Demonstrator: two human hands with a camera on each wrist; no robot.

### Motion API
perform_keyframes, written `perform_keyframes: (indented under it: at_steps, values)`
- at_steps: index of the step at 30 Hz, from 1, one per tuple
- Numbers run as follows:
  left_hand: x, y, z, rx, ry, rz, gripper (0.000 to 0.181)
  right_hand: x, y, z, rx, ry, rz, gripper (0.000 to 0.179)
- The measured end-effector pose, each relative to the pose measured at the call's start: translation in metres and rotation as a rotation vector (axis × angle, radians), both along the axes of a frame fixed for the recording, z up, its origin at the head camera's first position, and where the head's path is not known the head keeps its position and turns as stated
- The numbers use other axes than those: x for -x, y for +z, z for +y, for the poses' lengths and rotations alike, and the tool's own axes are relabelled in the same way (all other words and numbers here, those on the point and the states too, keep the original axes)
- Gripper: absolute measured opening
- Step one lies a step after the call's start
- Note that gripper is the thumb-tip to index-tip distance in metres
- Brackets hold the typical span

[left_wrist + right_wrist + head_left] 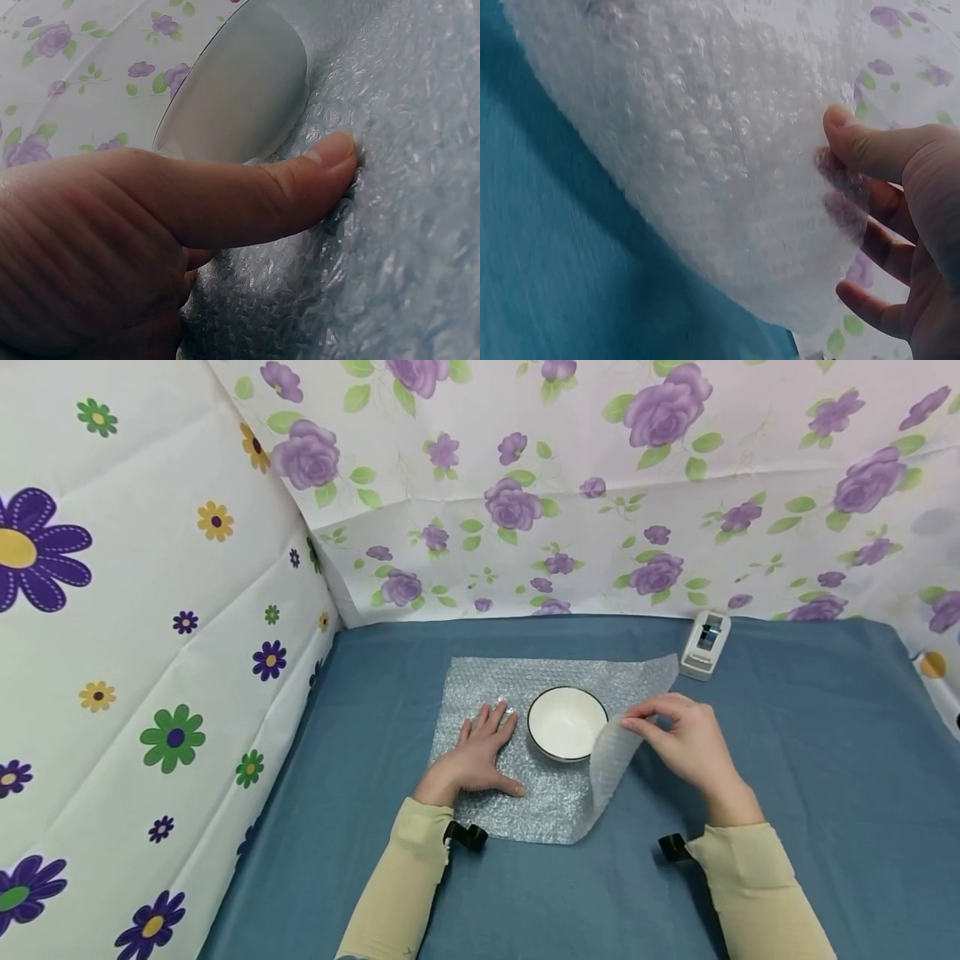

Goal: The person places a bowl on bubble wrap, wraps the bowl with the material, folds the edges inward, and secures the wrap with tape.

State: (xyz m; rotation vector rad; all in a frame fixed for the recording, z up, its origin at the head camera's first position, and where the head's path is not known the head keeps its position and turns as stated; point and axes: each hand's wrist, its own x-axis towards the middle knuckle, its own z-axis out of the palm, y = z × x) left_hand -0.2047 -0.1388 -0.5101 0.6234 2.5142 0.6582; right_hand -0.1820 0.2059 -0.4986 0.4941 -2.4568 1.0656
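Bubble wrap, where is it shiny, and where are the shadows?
Head view: tiny bright glints on the wrap; left wrist view: glints too, with dark shade beside the left hand; right wrist view: whitish glare near the picture's top, and a dark shadow on the blue cloth along the wrap's edge.

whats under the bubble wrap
Blue cloth shows below the bubble wrap where the right hand holds it up; under the flat part, beneath the white bowl and left hand, everything is covered.
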Motion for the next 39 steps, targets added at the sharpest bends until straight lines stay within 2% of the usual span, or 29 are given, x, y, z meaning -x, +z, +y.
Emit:
perform_keyframes:
  at_steps: [7, 18, 27, 35, 39]
  values:
    - [0.001, -0.001, -0.001, -0.008, 0.000, -0.003, 0.123, 0.003, 0.007, -0.014, -0.007, -0.054, -0.028, 0.003]
    - [0.001, 0.001, -0.001, -0.004, -0.010, 0.000, 0.122, 0.009, 0.011, -0.030, -0.025, -0.135, -0.048, 0.009]
    - [0.001, 0.002, -0.001, 0.002, -0.013, -0.003, 0.123, 0.014, 0.007, -0.036, -0.044, -0.141, 0.003, 0.008]
    - [0.001, 0.000, -0.001, -0.002, -0.015, -0.003, 0.123, 0.018, -0.001, -0.041, 0.041, -0.185, 0.028, 0.013]
    - [0.002, 0.001, -0.001, -0.021, -0.017, -0.012, 0.122, 0.019, -0.003, -0.044, 0.048, -0.198, 0.000, 0.016]
